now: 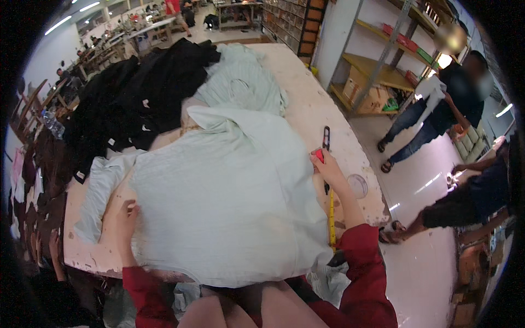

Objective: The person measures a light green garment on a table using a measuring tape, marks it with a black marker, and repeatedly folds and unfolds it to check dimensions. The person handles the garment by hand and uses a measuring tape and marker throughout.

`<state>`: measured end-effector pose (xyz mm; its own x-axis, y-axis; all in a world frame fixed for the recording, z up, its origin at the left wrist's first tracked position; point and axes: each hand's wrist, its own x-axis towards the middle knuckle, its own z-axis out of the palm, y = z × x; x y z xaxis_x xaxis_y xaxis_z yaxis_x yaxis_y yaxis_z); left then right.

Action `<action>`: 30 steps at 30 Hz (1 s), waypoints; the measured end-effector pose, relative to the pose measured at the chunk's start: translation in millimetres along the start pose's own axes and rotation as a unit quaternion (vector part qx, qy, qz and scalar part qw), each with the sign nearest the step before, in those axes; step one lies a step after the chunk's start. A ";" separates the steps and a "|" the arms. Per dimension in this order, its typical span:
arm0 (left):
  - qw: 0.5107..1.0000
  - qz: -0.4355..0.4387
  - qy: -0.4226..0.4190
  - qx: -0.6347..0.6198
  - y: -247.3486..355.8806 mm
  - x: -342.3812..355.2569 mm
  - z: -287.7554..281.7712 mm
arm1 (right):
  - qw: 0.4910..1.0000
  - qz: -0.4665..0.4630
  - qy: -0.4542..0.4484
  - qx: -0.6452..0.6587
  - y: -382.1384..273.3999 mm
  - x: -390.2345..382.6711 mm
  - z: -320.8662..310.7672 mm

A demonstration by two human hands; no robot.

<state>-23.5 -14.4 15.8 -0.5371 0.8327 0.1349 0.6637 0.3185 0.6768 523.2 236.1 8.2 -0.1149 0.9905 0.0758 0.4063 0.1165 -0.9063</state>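
A pale green shirt (219, 202) lies spread over the table in front of me, its lower edge at my lap. One sleeve (97, 202) stretches out on the left. At the shirt's left edge, my left hand (127, 221) has its fingers curled in on the cloth. My right hand (330, 168) is closed round a red tape measure (319, 155) beside the shirt's right edge. A yellow tape blade (331, 221) lies along that edge, below the hand, partly behind my wrist. Just beyond the right hand lies a black cutter knife (326, 138).
Black garments (147, 93) are heaped at the far left, beside a crumpled pale green garment (246, 82). A clear round disc (357, 186) lies on the table (306, 93) at right. Two people stand right of it, near a shelf (377, 71). Another person's hand (55, 243) shows far left.
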 end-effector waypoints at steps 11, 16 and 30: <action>0.999 0.030 0.015 -0.010 -25.9 -31.9 16.6 | 0.994 0.020 -0.009 -0.111 -18.9 -2.1 6.9; 0.979 0.097 0.141 0.108 -13.0 -38.9 32.7 | 0.972 -0.054 0.091 -0.211 -31.2 -19.0 5.5; 0.994 0.041 0.097 -0.016 -43.2 -41.9 21.7 | 0.980 0.140 -0.009 -0.141 -37.1 -169.7 -16.6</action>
<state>-18.3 -53.2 -34.8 -0.5748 0.7506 0.3260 0.6943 0.2364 0.6798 542.7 64.8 35.8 0.0214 0.9854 -0.1692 0.6583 -0.1412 -0.7393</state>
